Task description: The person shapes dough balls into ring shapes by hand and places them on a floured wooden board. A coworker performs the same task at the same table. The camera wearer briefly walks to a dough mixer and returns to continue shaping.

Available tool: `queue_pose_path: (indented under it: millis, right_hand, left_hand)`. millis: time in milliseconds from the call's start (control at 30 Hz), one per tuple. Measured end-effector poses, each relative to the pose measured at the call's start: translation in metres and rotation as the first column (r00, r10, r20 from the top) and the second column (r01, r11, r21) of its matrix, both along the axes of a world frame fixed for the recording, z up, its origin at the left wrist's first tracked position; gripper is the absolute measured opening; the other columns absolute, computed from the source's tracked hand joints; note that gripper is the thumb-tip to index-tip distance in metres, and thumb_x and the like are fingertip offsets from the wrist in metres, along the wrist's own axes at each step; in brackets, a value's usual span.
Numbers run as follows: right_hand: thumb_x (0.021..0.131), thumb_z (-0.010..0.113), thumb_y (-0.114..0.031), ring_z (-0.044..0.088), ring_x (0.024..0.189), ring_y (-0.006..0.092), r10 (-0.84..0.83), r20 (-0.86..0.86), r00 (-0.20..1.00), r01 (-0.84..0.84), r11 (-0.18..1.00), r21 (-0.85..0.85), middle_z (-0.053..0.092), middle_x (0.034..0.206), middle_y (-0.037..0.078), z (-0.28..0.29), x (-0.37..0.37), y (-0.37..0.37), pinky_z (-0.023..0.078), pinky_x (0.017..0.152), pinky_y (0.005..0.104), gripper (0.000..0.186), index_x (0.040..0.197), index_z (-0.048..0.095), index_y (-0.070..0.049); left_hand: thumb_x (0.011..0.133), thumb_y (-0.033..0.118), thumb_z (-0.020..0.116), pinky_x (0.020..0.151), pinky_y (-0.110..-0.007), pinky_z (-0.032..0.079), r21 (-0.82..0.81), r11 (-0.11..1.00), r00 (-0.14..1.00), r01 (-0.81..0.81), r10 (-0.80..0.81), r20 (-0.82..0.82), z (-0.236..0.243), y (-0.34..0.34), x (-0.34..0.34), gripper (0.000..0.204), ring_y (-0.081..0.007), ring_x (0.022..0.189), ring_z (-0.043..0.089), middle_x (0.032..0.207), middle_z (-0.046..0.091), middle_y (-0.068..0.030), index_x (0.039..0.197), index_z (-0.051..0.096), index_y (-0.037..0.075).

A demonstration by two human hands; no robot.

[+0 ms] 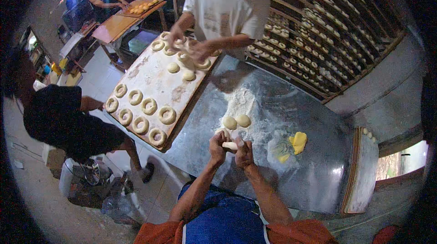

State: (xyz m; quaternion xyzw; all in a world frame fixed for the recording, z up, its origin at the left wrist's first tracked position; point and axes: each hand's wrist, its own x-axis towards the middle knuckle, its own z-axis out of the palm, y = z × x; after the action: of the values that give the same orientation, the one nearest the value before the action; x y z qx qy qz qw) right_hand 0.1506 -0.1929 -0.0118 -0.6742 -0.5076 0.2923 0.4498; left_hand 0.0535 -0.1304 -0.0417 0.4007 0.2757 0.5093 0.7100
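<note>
A pale piece of dough (pixel 230 145) is held between my left hand (pixel 218 149) and my right hand (pixel 244 151), above the near part of the metal table (pixel 191 130). Fingers of both hands are closed around its two sides. Just beyond them, two round dough balls (pixel 236 121) rest side by side on a patch of white flour (pixel 241 103). Another bit of dough shows partly behind my left fingers. To the right of my hands lies a lump of yellow fat (pixel 298 142) with a thin plastic sheet (pixel 276 149) beside it.
A floured wooden board (pixel 157 80) carries several dough rings; a person in a white shirt (pixel 223 12) works over its far end. Someone in black (pixel 68 116) stands left. Racks of dough rings (pixel 309 43) line the back right. Boards (pixel 364 175) stack at the table's right end.
</note>
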Motion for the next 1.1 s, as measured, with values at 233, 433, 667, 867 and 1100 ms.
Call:
queue_pose_path:
  millis: [233, 433, 667, 867, 1100]
  right_hand:
    - [0.094, 0.040, -0.046, 0.052, 0.052, 0.0250, 0.048, -0.269, 0.962, -0.061, 0.997, -0.040, 0.054, 0.057, 0.012, 0.060, -0.046, 0.044, 0.038, 0.050, 0.0389, 0.055, 0.077, 0.061, 0.002]
    - [0.094, 0.038, -0.049, 0.048, 0.049, 0.0256, 0.041, 0.204, 0.978, -0.067, 0.990, 0.124, 0.048, 0.052, 0.013, -0.003, -0.057, 0.081, 0.037, 0.052, 0.0396, 0.062, 0.071, 0.061, 0.003]
    - [0.092, 0.048, -0.027, 0.053, 0.060, 0.0278, 0.172, 0.577, 0.798, -0.318, 0.934, 0.162, 0.052, 0.062, 0.013, -0.008, -0.073, 0.122, 0.037, 0.055, 0.0423, 0.032, 0.101, 0.059, 0.001]
    - [0.094, 0.045, -0.045, 0.054, 0.059, 0.0212, 0.209, -0.077, 0.975, -0.214, 0.975, -0.064, 0.055, 0.065, 0.006, -0.012, -0.094, 0.181, 0.038, 0.054, 0.0416, 0.049, 0.081, 0.059, 0.000]
    - [0.080, 0.069, -0.030, 0.059, 0.072, 0.0236, 0.185, -0.054, 0.981, -0.178, 0.977, 0.116, 0.063, 0.081, 0.012, 0.025, -0.092, 0.262, 0.048, 0.072, 0.0370, 0.036, 0.094, 0.060, 0.001]
  left_hand:
    - [0.092, 0.030, 0.044, 0.048, -0.037, 0.043, 0.104, 0.993, 0.955, -0.061, 0.089, -0.284, -0.008, 0.035, -0.040, 0.032, -0.0305, 0.056, 0.056, 0.066, 0.051, -0.0170, 0.075, 0.046, 0.003]
    - [0.093, 0.032, 0.042, 0.047, -0.037, 0.040, 0.545, 0.837, 0.848, 0.044, 0.257, -0.463, -0.004, 0.080, -0.072, 0.035, -0.0258, 0.053, 0.051, 0.061, 0.049, -0.0114, 0.073, 0.044, 0.004]
    - [0.094, 0.029, 0.042, 0.049, -0.039, 0.037, 0.771, 0.626, 0.728, 0.117, 0.474, -0.496, 0.005, 0.127, -0.104, 0.035, -0.0214, 0.053, 0.049, 0.061, 0.050, -0.0110, 0.070, 0.039, 0.003]
    - [0.089, 0.026, 0.044, 0.052, -0.038, 0.038, 0.434, 0.901, 0.847, 0.013, 0.221, -0.484, -0.021, 0.171, -0.131, 0.030, -0.0332, 0.057, 0.051, 0.065, 0.051, -0.0146, 0.073, 0.043, 0.001]
    - [0.094, 0.039, 0.039, 0.058, -0.039, 0.042, 0.295, 0.955, 0.657, -0.018, 0.234, -0.717, 0.049, 0.254, -0.141, 0.044, -0.0292, 0.060, 0.050, 0.067, 0.051, -0.0160, 0.075, 0.045, 0.000]
